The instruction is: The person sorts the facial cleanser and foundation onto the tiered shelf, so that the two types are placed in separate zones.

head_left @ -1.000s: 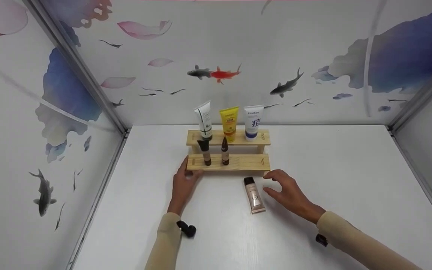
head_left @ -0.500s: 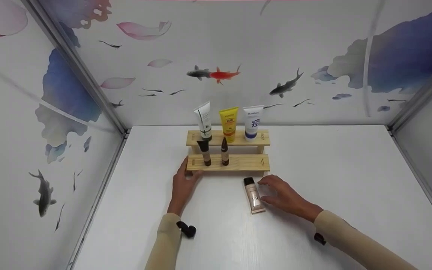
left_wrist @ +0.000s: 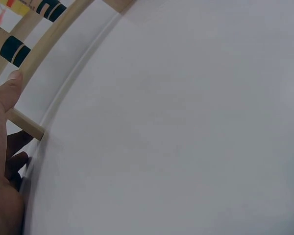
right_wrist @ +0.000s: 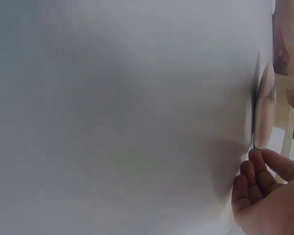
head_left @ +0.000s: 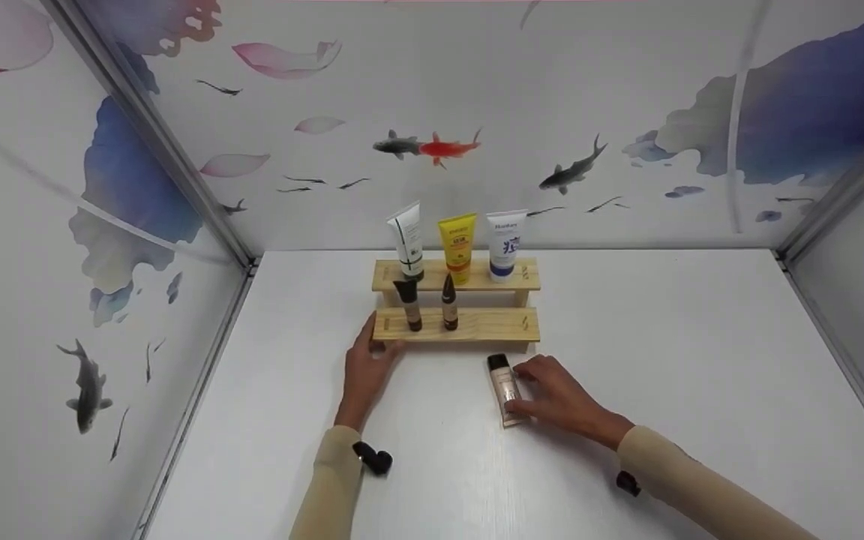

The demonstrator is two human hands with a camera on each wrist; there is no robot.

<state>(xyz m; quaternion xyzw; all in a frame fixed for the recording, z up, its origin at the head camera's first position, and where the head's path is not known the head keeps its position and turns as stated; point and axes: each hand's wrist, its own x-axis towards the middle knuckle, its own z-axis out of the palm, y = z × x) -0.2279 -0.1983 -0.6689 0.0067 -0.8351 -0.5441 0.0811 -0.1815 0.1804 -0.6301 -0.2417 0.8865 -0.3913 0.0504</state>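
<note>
On the white table in the head view lies a small rose-beige squeeze tube (head_left: pixel 505 386) with a black cap, its cap end toward the wooden rack. My right hand (head_left: pixel 558 395) is at the tube's right side, thumb over its body and fingertips by its edge. In the right wrist view the tube (right_wrist: pixel 266 110) lies flat, with the curved fingers (right_wrist: pixel 247 191) near one end and the thumb apart from it. My left hand (head_left: pixel 367 371) holds the left end of the two-tier wooden rack (head_left: pixel 488 324); the left wrist view shows its thumb (left_wrist: pixel 11 90) against the shelf edge.
White (head_left: pixel 407 241), yellow (head_left: pixel 460 247) and white-and-blue (head_left: pixel 505 244) tubes stand on the upper shelf. Two small dark tubes, one flared (head_left: pixel 410 304) and one pointed (head_left: pixel 450 304), stand on the lower shelf. Printed wall panels (head_left: pixel 312 202) border the table (head_left: pixel 664 322).
My right hand has moved left and down from beside the rack's right front corner to the beige tube, its thumb now over it. The left hand and the rack have stayed put.
</note>
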